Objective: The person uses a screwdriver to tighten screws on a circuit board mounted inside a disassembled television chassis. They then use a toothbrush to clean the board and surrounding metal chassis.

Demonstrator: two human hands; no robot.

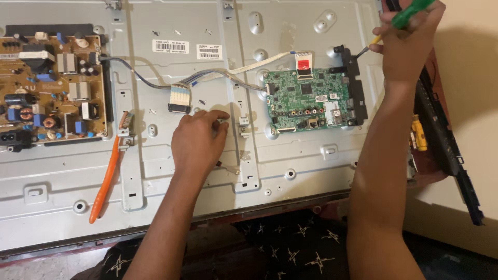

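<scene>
A grey metal back panel [171, 179] of a flat screen lies face down before me. My right hand [407, 39] grips a screwdriver with a green and yellow handle [410, 14]; its tip touches the top of a black plastic bracket [355, 83] beside the green main board [306, 101]. My left hand [199, 140] rests on the panel with fingers curled, holding nothing I can see, just left of a small metal standoff [243, 124]. A white flat ribbon cable [249, 65] runs from the green board toward a connector [179, 96].
A brown power board [52, 85] with capacitors and coils sits at the far left. An orange toothbrush [106, 179] lies on the panel. A black frame strip [446, 150] leans at the right, next to a yellow object [419, 134]. Dark patterned cloth [290, 243] covers my lap.
</scene>
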